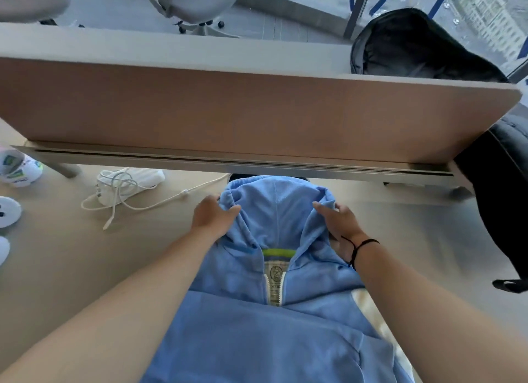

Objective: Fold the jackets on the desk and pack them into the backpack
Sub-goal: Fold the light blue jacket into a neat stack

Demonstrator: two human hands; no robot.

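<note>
Both hands, left hand [213, 215] and right hand [338, 221], grip the lengthwise jacket's [257, 320] hood, pointing away.

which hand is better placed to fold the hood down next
Neither alone, by the look of it: left hand and right hand each grip one side of the hood, evenly placed, so both together.

- Left hand [213, 214]: bare; no ring, no wristwear; forearm behind it unsleeved.
- Right hand [338, 221]: bare; forearm unsleeved.
- Black cord bracelet [360, 247]: thin, knotted, just behind the right hand, on the wrist.
</note>
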